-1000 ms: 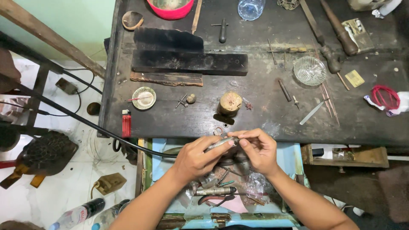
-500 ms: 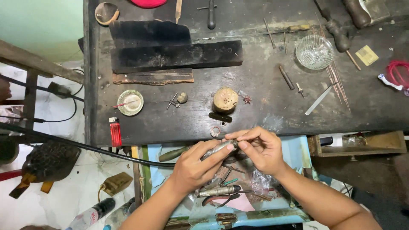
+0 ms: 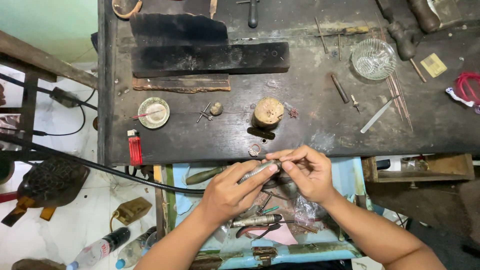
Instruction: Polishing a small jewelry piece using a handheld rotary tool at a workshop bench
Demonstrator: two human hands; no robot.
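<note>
Lower centre: left hand (image 3: 227, 192) grips metal handpiece (image 3: 257, 171) – stiff, slick, light; right hand (image 3: 307, 172) fingers pinch its tip – hold mid-barrel.

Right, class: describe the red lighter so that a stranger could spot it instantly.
Start at the dark wooden workbench and follow its near edge to the left corner. There lies the red lighter, just below a small round dish; it is the only bright red, upright-oblong thing nearby.

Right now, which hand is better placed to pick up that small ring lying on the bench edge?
Probably the right hand: its fingertips sit just beside the small ring, while the left hand grips the metal handpiece lower down.
</note>
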